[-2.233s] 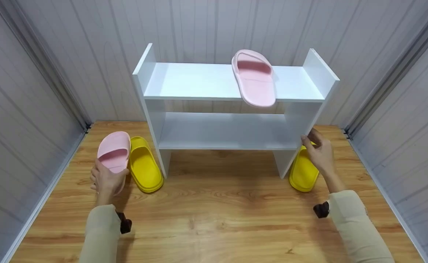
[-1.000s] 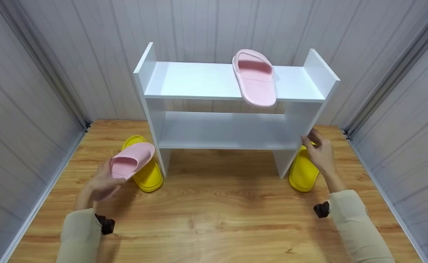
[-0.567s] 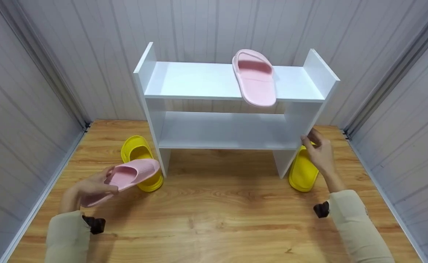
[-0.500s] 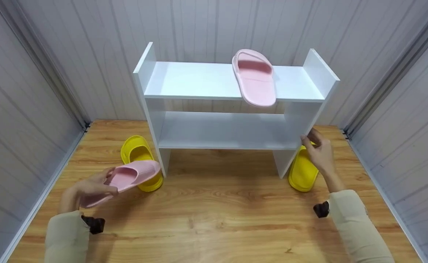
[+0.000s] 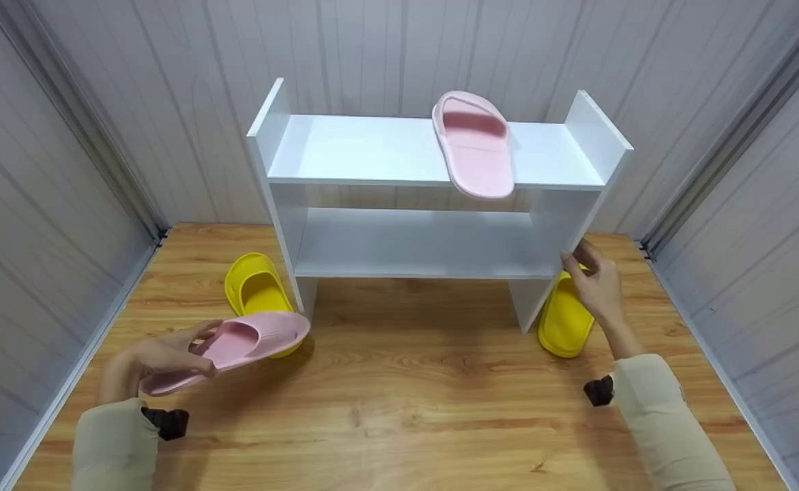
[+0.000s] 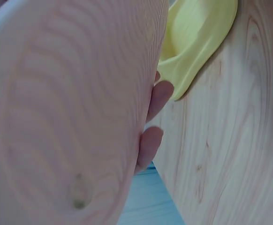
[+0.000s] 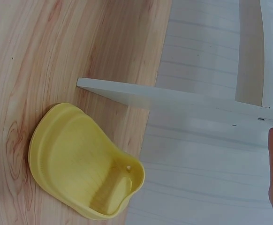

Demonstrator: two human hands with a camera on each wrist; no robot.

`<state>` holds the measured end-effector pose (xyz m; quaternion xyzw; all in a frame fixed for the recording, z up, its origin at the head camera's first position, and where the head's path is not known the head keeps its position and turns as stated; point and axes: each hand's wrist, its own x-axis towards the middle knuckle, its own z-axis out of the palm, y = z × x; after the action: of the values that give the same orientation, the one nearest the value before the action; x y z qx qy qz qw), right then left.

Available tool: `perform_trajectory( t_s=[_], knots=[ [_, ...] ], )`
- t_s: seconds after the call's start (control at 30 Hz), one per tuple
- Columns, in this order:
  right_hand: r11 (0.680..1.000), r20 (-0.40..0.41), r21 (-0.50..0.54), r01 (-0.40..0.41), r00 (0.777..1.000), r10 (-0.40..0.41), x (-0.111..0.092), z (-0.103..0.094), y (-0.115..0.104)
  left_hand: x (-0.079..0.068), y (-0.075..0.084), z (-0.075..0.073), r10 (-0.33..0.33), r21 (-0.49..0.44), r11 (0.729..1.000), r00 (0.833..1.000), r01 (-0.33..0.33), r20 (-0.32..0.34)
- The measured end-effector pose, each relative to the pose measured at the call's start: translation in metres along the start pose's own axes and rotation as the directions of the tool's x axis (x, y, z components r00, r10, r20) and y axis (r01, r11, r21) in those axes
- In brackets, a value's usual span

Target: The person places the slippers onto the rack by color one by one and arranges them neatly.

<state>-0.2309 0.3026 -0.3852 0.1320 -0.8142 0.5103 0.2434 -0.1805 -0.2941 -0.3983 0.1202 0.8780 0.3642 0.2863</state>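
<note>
My left hand [image 5: 167,358] grips the heel end of a pink slide slipper [image 5: 266,334], fingers on one edge and thumb on the other. The slipper is raised above the floor, toe pointing right. In the left wrist view, its ridged sole [image 6: 80,103] fills much of the frame. Just beneath its toe end lies a yellow slipper [image 5: 252,279], partly covered. My right hand [image 5: 597,283] touches the right side panel of the white shelf rack [image 5: 426,242], thumb at the front edge; some fingertips are hidden. Below this hand a second yellow slipper [image 7: 75,154] lies on the floor.
Another pink slipper [image 5: 477,153] rests on the rack's top shelf, its heel overhanging the front edge. Wood-look floor [image 5: 399,409] extends in front of the rack. Pale panelled walls [image 5: 51,204] stand behind and on both sides.
My left hand has lifted the pink slipper off the floor beside the left yellow slipper, turned its toe rightward and brought it closer to me. My right hand has stayed at the rack.
</note>
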Motion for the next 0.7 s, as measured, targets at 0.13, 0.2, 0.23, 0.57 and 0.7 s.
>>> perform_trajectory(
  t_s=[0.13,0.2,0.23,0.57,0.7],
  knots=[
    [1.000,-0.001,0.006,-0.005,1.000,0.005,0.000,0.000,0.000,0.001,0.005,0.001,0.048,-0.036,0.998,0.998,-0.047,0.028],
    [1.000,-0.003,0.017,-0.016,1.000,0.016,0.000,0.000,0.000,0.003,0.009,0.002,0.071,-0.056,0.996,0.997,-0.069,0.038],
    [1.000,-0.003,0.016,-0.019,1.000,0.019,0.000,0.000,0.000,0.004,0.012,0.003,0.082,-0.060,0.995,0.996,-0.079,0.042],
    [1.000,0.006,-0.010,0.000,1.000,0.001,-0.001,0.000,0.001,0.013,0.042,0.013,0.119,-0.030,0.993,0.992,-0.118,0.032],
    [1.000,-0.011,0.010,0.001,1.000,-0.001,0.000,0.001,0.001,0.016,0.056,0.016,0.215,-0.009,0.977,0.977,-0.215,0.007]
  ],
)
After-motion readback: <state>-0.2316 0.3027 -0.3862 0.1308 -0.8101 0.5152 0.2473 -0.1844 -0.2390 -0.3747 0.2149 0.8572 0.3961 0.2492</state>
